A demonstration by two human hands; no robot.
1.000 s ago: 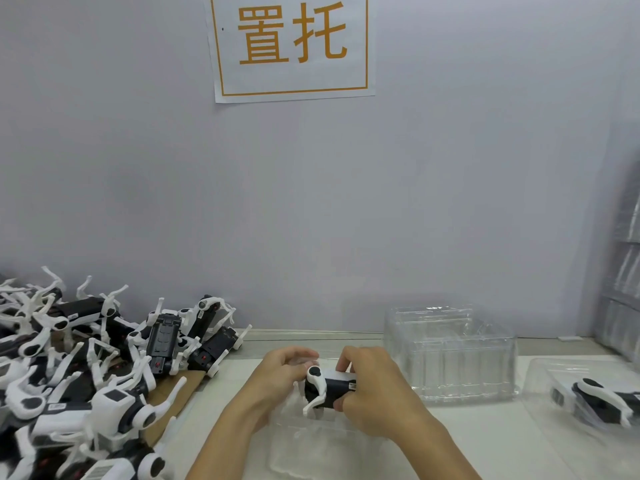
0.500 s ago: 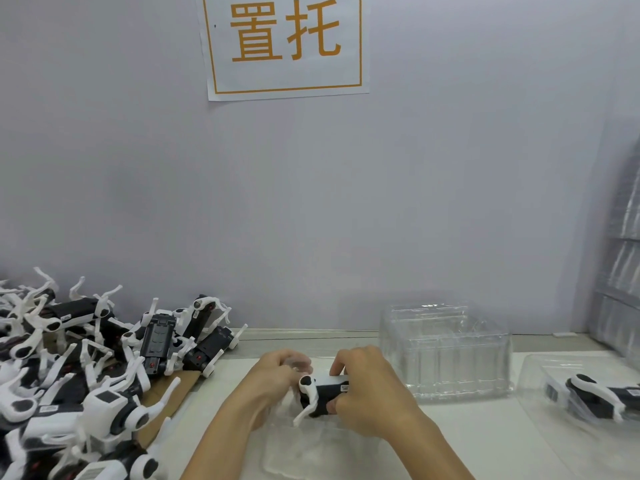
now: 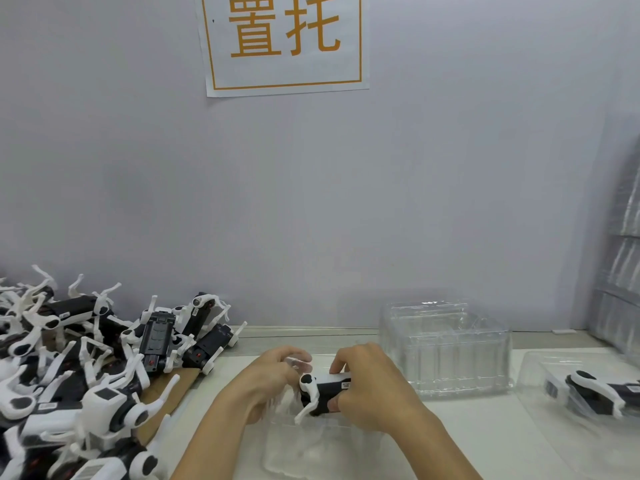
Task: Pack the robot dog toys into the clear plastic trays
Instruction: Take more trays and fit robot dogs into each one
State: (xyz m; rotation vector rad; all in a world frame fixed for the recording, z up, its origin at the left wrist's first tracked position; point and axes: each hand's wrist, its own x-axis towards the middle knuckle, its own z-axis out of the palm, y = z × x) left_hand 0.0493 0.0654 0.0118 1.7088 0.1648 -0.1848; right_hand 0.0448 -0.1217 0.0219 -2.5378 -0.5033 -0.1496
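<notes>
A black-and-white robot dog toy (image 3: 320, 393) is held between both hands just above a clear plastic tray (image 3: 308, 448) near the table's front edge. My right hand (image 3: 370, 389) grips the toy's body, thumb on its near side. My left hand (image 3: 270, 379) curls round the toy's far end, which it hides. A heap of several more robot dog toys (image 3: 86, 368) lies at the left. Another toy (image 3: 602, 393) sits packed in a clear tray (image 3: 540, 375) at the right edge.
A stack of empty clear trays (image 3: 446, 348) stands behind my right hand, near the wall. More clear packaging (image 3: 623, 258) leans at the far right. Brown cardboard (image 3: 173, 386) lies under the toy heap. A paper sign (image 3: 284, 43) hangs on the wall.
Both hands have lowered the toy slightly towards the tray beneath them. The grip on the toy looks the same.
</notes>
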